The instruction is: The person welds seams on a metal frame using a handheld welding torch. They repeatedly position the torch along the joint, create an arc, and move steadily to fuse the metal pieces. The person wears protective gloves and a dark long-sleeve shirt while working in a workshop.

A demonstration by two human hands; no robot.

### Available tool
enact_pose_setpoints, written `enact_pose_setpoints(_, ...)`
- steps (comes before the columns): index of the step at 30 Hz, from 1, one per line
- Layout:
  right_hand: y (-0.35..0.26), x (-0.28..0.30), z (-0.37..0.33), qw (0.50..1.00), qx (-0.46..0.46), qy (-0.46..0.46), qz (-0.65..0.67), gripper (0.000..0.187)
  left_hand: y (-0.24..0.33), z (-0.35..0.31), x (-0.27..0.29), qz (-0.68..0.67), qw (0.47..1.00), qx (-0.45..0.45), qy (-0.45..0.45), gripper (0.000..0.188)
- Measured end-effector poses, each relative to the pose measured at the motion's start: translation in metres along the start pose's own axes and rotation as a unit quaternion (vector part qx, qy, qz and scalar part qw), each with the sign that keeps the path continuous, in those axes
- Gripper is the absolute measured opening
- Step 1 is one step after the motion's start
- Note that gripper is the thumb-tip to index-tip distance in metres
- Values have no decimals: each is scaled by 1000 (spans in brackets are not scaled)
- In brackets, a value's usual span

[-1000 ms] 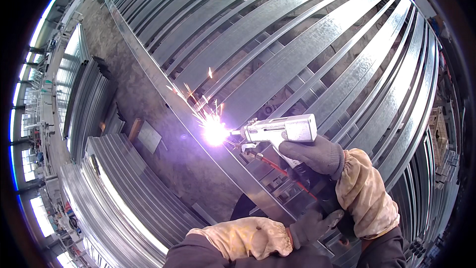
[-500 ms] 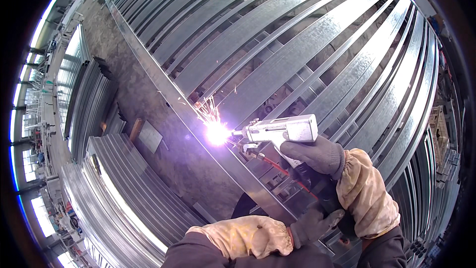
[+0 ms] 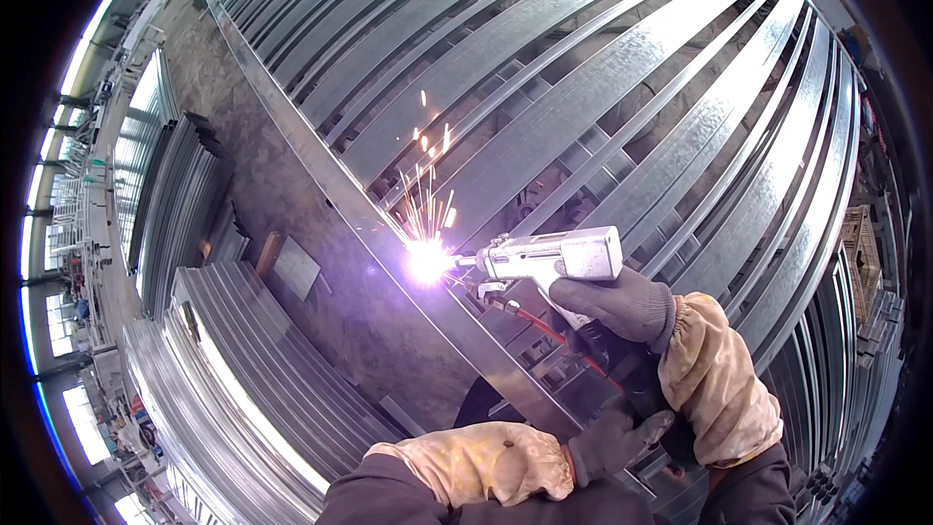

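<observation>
My right hand, in a grey glove, is closed round the grip of a white handheld welding gun. The gun's nozzle points left at a bright violet-white glare on the metal frame's long edge bar, and sparks fly up from that spot. The glare hides the joint itself. Lower down, my gloved left hand is closed on the thick black cable that hangs from the gun. An orange-red hose runs below the gun. Tan protective sleeves cover both forearms.
Flat metal slats of the frame stretch to the far right, with gaps between them. Stacked metal profiles lie at the left, another stack behind them. A flat metal plate rests on the concrete floor. A wooden crate stands at the right.
The sparks now rise higher and spread further above the glare. Both hands and the welding gun stay almost where they were.
</observation>
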State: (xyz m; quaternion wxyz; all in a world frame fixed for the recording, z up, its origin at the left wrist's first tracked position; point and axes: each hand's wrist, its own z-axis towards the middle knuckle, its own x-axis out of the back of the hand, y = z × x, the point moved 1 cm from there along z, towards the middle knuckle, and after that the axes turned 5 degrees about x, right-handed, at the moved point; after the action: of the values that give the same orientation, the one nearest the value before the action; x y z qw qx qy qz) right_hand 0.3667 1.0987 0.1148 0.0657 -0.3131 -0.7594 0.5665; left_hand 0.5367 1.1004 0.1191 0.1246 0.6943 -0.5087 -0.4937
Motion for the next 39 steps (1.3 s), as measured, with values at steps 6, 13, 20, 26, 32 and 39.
enact_pose_setpoints(6, 0, -1, -3, 1000, -8, 8, 5, 39, -2, -2, -2, 0, 1000, 22, 12, 23)
enact_pose_setpoints(13, 8, 1, -6, 1000, 8, 2, -18, 37, -2, -3, -5, 9, 1000, 19, 14, 26)
enact_pose_setpoints(20, 7, -1, -11, 1000, -1, -2, -20, 37, -10, -6, -7, 26, 999, 0, 21, 27)
enact_pose_setpoints(26, 13, -3, -18, 997, 69, 8, -19, 34, -16, -8, -10, 10, 1000, 26, -10, 25)
enact_pose_setpoints(32, 12, -7, -37, 1000, 9, 15, 5, 30, -32, -13, -15, 69, 998, 14, -9, 29)
enact_pose_setpoints(39, 14, -12, -46, 999, -7, 21, 40, 29, -37, -17, -17, 80, 993, 71, -53, 27)
